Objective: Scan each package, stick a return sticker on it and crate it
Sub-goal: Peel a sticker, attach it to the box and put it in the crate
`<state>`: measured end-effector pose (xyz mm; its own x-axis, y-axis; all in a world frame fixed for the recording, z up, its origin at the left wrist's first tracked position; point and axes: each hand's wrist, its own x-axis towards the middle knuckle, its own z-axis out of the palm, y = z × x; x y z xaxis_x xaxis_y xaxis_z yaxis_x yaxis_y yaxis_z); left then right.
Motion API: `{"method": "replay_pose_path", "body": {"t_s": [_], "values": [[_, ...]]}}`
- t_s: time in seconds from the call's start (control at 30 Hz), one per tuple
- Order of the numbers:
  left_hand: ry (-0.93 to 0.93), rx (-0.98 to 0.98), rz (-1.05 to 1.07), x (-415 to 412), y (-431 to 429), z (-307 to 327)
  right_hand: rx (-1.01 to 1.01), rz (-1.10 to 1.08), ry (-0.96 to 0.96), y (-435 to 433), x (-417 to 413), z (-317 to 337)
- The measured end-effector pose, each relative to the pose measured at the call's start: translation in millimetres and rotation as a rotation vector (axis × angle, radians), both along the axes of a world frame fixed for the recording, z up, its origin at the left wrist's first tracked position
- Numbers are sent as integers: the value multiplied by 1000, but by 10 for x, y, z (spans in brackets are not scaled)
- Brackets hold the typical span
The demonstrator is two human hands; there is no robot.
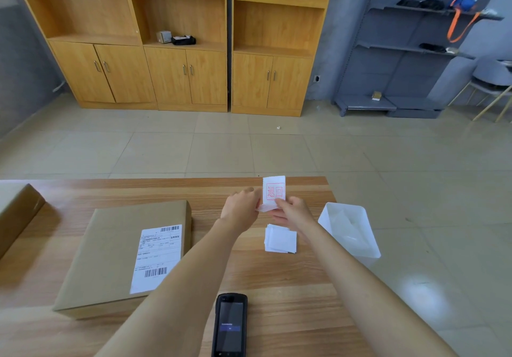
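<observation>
A flat cardboard package (116, 248) with a white shipping label (158, 257) lies on the wooden table (277, 287), left of my arms. Above the table's far side, both hands hold a white return sticker (273, 191) with a red stamp. My left hand (241, 207) pinches its lower left edge, where the backing curls away. My right hand (293, 211) pinches its lower right corner. A small stack of white stickers (280, 239) lies on the table just below my hands. A black handheld scanner (229, 326) lies near the table's front edge, screen up.
A white translucent bin (350, 229) stands at the table's right edge. Another cardboard box (16, 212) sits at the far left of the table. Wooden cabinets (171, 52) and grey shelving (410, 52) line the far wall across a tiled floor.
</observation>
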<state>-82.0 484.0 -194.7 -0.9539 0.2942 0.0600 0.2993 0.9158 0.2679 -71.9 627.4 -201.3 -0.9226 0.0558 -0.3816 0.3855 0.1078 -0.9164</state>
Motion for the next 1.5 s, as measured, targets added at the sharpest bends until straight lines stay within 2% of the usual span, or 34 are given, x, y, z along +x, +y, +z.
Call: {"method": "replay_pose_path", "body": {"t_s": [0.27,0.53,0.6,0.73,0.87,1.2,1.5], "values": [[-188,-48,-122,-28,-43,-53,145,-89,10,58,-28,-82],[6,110,-17,-72,55,-10,200,-82,16,49,-9,-48],[-2,150,-32,-71,102,12,201,-66,55,16,-16,-28],[-39,402,11,-39,206,86,180,-92,185,-33,-45,35],[-39,470,32,-8,229,156,230,-89,285,-13,-27,101],[220,319,30,-29,171,400,274,-134,515,-40,51,422],[480,289,40,115,187,457,227,-211,638,-126,194,606]]}}
